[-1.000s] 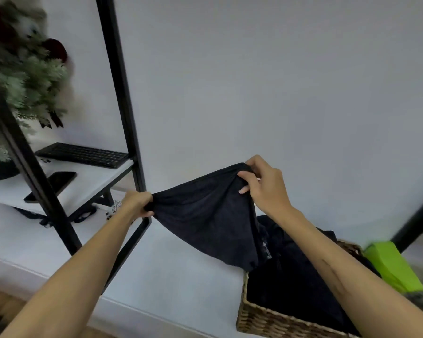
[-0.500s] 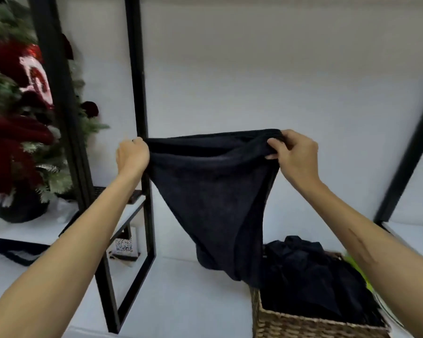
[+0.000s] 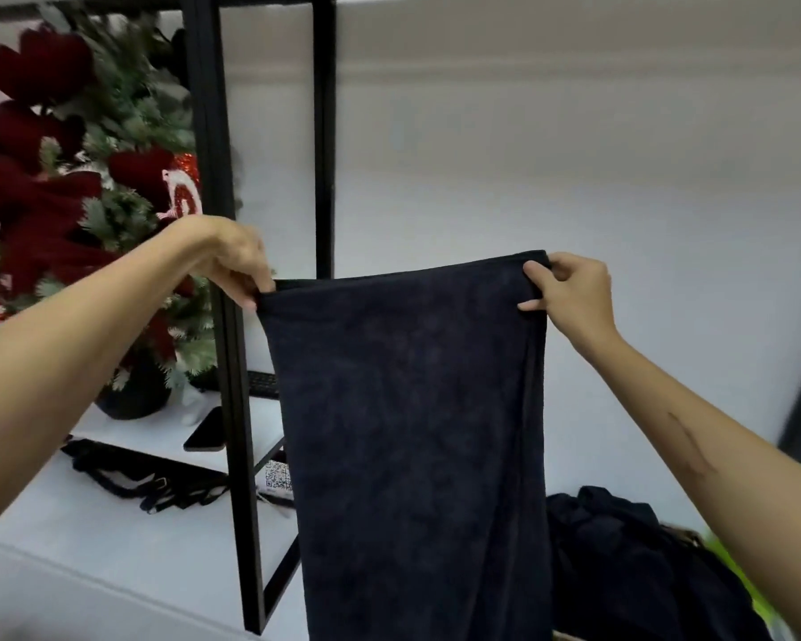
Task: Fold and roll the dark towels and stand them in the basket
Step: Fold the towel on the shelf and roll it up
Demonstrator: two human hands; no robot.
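Below the right hand (image 3: 569, 298), the basket is nearly hidden; both it and the left hand (image 3: 232, 261) pinch the dark towel (image 3: 412, 432), now hanging full length.

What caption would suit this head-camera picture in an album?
Left hand and right hand hold a dark towel up by its top corners, hanging.

A dark navy towel (image 3: 412, 432) hangs stretched flat and upright; more dark towels (image 3: 630, 562) lie crumpled just beside it, lower right.
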